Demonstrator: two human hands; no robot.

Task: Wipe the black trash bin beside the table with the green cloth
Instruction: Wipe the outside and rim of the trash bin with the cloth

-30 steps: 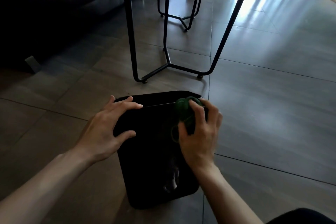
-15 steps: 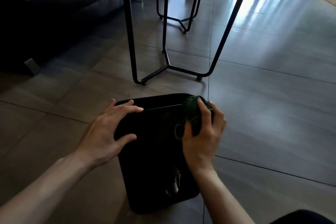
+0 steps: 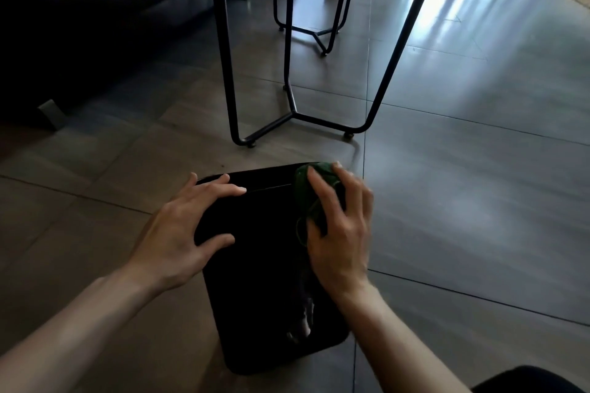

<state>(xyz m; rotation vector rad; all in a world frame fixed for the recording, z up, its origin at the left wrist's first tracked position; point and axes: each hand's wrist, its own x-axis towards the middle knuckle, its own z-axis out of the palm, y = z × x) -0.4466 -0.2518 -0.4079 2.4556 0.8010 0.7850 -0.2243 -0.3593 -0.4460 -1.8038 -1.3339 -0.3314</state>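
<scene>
The person is in the middle of wiping. The black trash bin (image 3: 265, 265) lies tipped on the gray floor (image 3: 463, 201), just in front of the thin black legs of the table (image 3: 228, 73). The right hand (image 3: 340, 233) has its fingers curled around the green cloth (image 3: 314, 188) and pushes it against the far right corner of the bin. The left hand (image 3: 182, 233) holds nothing; its fingers are spread flat on the left side of the bin to keep it from sliding.

Next, the cloth likely needs to rub over the rest of the dark side while the left hand presses down.

What is inside the bin cannot be seen. Only a small pale shiny patch shows on its near side.
</scene>
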